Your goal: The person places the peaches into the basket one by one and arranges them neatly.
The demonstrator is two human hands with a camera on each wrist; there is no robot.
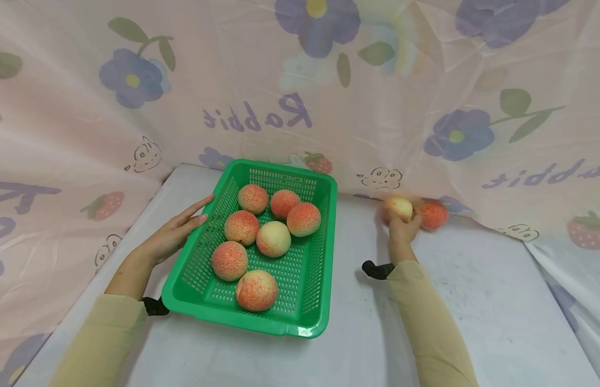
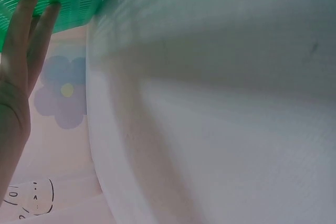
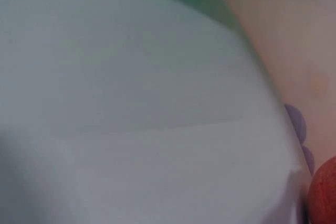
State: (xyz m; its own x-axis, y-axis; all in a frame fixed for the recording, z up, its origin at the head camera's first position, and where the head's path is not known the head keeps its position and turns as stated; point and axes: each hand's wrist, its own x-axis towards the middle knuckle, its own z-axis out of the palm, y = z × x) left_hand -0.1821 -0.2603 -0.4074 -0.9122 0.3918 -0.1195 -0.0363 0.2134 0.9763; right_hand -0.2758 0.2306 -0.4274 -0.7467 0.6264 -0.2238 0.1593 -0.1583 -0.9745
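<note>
A green plastic basket [image 1: 331, 252] with perforated sides holds several red-and-yellow peaches, one of them a paler peach [image 1: 273, 239] in the middle. My left hand [image 1: 171, 236] rests its extended fingers against the basket's left side; the left wrist view shows these fingers [image 2: 42, 35] on the slatted wall. At the back of the table, my right hand [image 1: 404, 230] grips a yellowish peach [image 1: 398, 206], slightly blurred. Touching the fingers' right side, or nearly so, is a redder peach [image 1: 433, 216]. Part of a red peach [image 3: 324, 195] shows at the right wrist view's edge.
The white table [image 1: 474, 301] ends at the back against a hanging pink cloth [image 1: 377, 123] printed with flowers and rabbits. Cloth also hangs along the left and right sides. Black straps [image 1: 377, 270] sit at the wrists.
</note>
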